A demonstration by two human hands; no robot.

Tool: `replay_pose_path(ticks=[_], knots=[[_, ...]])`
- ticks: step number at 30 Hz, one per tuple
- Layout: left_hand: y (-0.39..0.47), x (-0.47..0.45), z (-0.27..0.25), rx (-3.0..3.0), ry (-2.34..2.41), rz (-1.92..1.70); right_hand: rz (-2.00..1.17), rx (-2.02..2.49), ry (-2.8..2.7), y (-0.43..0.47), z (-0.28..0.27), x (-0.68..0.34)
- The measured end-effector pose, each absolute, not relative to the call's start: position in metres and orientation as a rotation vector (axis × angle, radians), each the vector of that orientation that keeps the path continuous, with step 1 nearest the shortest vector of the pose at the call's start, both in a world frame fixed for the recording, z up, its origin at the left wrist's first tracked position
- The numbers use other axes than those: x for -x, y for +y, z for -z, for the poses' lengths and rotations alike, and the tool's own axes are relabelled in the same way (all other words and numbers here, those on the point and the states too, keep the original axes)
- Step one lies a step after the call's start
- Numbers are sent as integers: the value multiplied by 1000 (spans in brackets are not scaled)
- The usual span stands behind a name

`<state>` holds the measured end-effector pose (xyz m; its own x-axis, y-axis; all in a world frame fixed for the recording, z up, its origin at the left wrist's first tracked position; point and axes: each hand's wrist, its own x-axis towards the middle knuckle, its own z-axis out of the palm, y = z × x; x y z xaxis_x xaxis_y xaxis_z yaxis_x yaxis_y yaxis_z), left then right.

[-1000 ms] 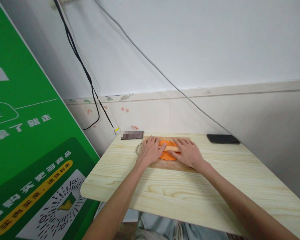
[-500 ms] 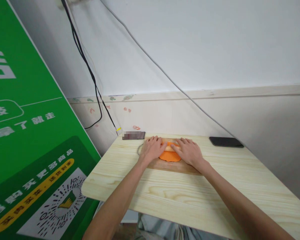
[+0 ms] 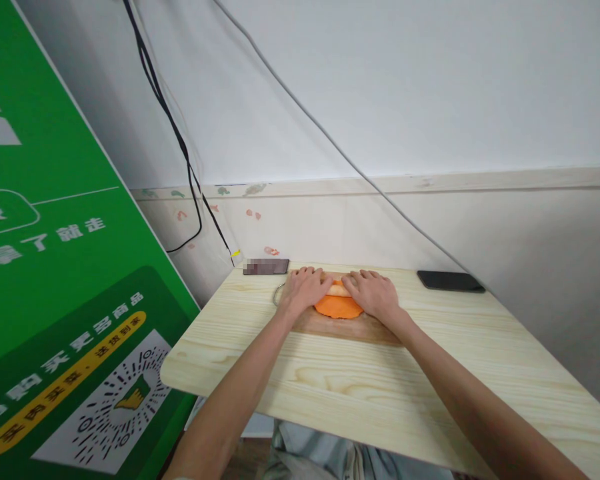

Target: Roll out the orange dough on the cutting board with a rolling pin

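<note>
An orange sheet of dough [image 3: 339, 307] lies on a wooden board [image 3: 347, 329], its near part rounded with a slightly uneven edge. Across its far part rests a pale wooden rolling pin [image 3: 338, 290], of which only the middle shows. My left hand [image 3: 306, 288] is curled over the pin's left end, thumb pointing inward. Over the right end lies my right hand [image 3: 373, 291], fingers bent over the top and thumb toward the centre. Both palms hide the pin's ends.
Behind the board's left side lies a phone [image 3: 266, 267] with a blurred screen. A black phone [image 3: 451, 281] is at the back right. A metal ring [image 3: 278, 294] shows at the board's left. The wall stands behind the table [image 3: 330, 387]; a green banner [image 3: 90, 280] leans at left.
Both hands and the rolling pin have shifted slightly away from me over the dough. My right hand's fingers are bent more than before. The whole view has moved a little.
</note>
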<state>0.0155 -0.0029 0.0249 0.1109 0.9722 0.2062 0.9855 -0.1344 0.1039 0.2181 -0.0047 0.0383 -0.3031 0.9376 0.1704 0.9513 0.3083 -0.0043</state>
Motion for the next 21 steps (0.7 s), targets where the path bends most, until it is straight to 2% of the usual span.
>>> replay_pose_path(ticks=[8, 21], knots=[[-30, -14, -17, 2307, -1961, 485, 214, 1678, -2317, -34, -26, -220], [18, -16, -24, 2272, -2110, 295, 142, 1895, -2515, 5, -50, -214]])
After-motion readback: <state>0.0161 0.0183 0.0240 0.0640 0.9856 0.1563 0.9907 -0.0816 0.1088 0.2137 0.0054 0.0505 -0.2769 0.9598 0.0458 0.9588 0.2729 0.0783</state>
